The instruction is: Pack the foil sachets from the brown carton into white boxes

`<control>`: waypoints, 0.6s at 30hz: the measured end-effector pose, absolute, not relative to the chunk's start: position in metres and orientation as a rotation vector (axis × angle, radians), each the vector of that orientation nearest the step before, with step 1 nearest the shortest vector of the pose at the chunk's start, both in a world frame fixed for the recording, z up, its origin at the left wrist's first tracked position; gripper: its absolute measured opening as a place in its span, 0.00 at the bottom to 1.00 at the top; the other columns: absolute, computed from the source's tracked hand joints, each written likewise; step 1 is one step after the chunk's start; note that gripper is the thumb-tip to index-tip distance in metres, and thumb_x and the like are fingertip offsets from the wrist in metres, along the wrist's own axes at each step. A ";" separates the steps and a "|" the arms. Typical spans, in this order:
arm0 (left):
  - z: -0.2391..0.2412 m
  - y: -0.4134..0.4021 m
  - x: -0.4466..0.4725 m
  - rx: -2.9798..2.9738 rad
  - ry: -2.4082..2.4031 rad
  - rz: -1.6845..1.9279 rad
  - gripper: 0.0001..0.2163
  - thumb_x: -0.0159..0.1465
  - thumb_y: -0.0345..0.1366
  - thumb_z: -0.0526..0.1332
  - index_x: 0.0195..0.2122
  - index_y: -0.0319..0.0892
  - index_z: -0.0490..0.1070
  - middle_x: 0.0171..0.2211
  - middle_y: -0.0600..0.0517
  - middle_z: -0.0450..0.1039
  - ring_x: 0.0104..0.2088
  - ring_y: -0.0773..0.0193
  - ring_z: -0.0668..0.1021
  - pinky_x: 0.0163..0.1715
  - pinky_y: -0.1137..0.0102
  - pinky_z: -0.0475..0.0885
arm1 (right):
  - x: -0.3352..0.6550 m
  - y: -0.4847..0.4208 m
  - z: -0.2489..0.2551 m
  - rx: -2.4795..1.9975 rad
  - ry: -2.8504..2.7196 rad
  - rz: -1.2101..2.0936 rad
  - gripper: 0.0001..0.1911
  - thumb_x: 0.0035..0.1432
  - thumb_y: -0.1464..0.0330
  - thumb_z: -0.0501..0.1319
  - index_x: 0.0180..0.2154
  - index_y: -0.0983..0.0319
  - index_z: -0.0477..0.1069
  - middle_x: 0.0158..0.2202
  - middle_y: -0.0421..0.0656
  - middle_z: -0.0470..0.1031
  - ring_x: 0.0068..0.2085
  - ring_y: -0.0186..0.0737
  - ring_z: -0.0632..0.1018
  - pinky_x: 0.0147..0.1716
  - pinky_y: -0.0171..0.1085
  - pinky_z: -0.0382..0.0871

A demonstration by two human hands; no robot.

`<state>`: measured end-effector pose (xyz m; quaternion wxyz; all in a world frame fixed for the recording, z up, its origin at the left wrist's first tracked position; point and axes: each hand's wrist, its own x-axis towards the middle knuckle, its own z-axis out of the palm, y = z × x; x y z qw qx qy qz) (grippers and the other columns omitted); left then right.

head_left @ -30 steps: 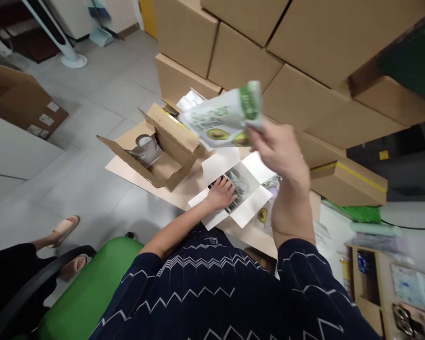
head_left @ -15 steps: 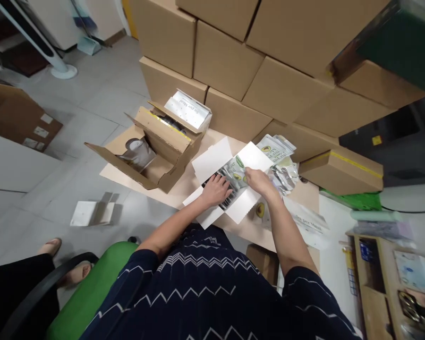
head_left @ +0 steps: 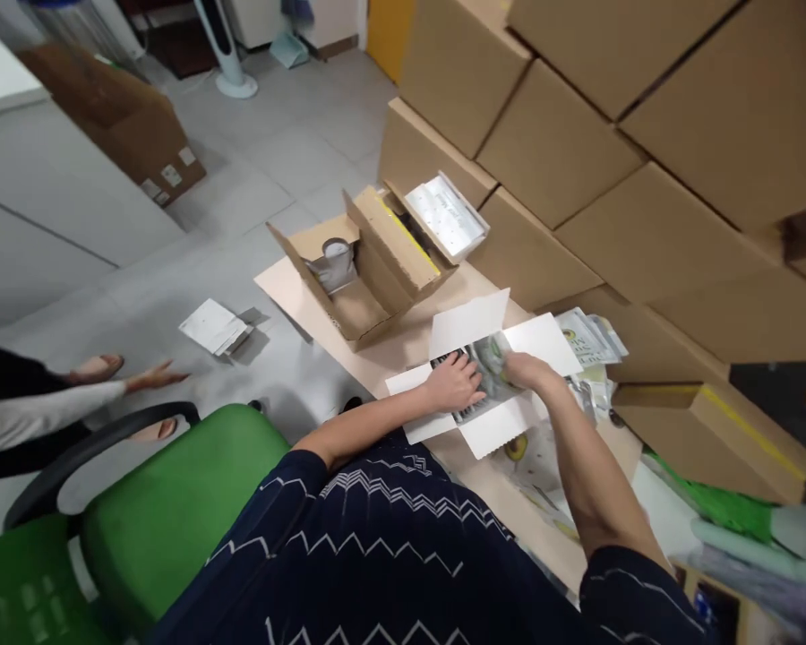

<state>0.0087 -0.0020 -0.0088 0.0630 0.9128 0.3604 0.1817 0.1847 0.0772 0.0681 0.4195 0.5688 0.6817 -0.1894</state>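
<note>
A small white box (head_left: 475, 322) with its flaps spread open lies on a sheet of cardboard (head_left: 288, 285) on the floor in front of me. Green-and-white avocado pouches (head_left: 487, 355) stand packed inside it. My left hand (head_left: 452, 382) rests flat on the pouches at the box's left side, fingers apart. My right hand (head_left: 527, 370) reaches in from the right and grips the pouch at the right end of the row. More of the same pouches (head_left: 588, 335) lie stacked just right of the box.
An open brown carton (head_left: 371, 265) holding a tape roll (head_left: 337, 258) stands behind the white box, a white bag (head_left: 447, 216) on its flap. Stacked cartons (head_left: 578, 152) wall the right. A green chair (head_left: 175, 502) and another person's hand (head_left: 153, 377) are at left, a flat white box (head_left: 213, 326) on the floor.
My right hand came down from head height with the avocado pouch and pushed it into the white box. The view swung left; another person's hand came into sight.
</note>
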 end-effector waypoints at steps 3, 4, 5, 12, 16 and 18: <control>-0.009 -0.002 0.007 2.746 1.078 0.584 0.25 0.72 0.51 0.48 0.46 0.35 0.76 0.48 0.39 0.75 0.50 0.47 0.73 0.50 0.55 0.63 | 0.203 0.083 0.075 1.485 1.681 -0.486 0.17 0.63 0.72 0.54 0.42 0.73 0.80 0.45 0.61 0.80 0.44 0.47 0.81 0.39 0.34 0.71; -0.009 -0.003 0.006 2.742 1.079 0.596 0.25 0.72 0.51 0.48 0.45 0.35 0.77 0.47 0.39 0.75 0.49 0.47 0.74 0.50 0.55 0.63 | 0.205 0.084 0.073 1.515 1.661 -0.498 0.17 0.63 0.72 0.54 0.42 0.72 0.80 0.45 0.60 0.80 0.42 0.46 0.82 0.37 0.34 0.70; -0.010 -0.003 0.006 2.738 1.081 0.605 0.24 0.72 0.51 0.49 0.45 0.35 0.77 0.47 0.39 0.75 0.48 0.48 0.74 0.49 0.55 0.62 | 0.206 0.085 0.070 1.538 1.635 -0.508 0.16 0.63 0.71 0.55 0.42 0.72 0.80 0.44 0.60 0.80 0.40 0.45 0.82 0.35 0.33 0.70; -0.012 -0.004 0.006 2.736 1.072 0.638 0.24 0.72 0.51 0.49 0.45 0.35 0.77 0.45 0.39 0.75 0.47 0.48 0.73 0.49 0.55 0.62 | 0.180 0.082 0.103 1.622 1.620 -0.388 0.18 0.61 0.61 0.60 0.45 0.67 0.79 0.46 0.57 0.80 0.42 0.48 0.81 0.36 0.38 0.70; -0.011 -0.004 0.005 2.717 1.078 0.628 0.24 0.72 0.51 0.49 0.44 0.36 0.77 0.45 0.40 0.75 0.48 0.48 0.74 0.50 0.55 0.63 | 0.129 0.076 0.187 1.866 2.201 -0.092 0.21 0.69 0.58 0.51 0.47 0.61 0.78 0.41 0.51 0.81 0.41 0.48 0.80 0.38 0.40 0.68; -0.012 -0.004 0.006 2.704 1.095 0.637 0.23 0.72 0.50 0.50 0.45 0.35 0.77 0.47 0.39 0.75 0.49 0.48 0.74 0.51 0.54 0.64 | 0.079 0.079 0.205 1.643 2.658 -0.117 0.20 0.70 0.60 0.50 0.45 0.61 0.78 0.40 0.49 0.81 0.40 0.44 0.79 0.39 0.38 0.67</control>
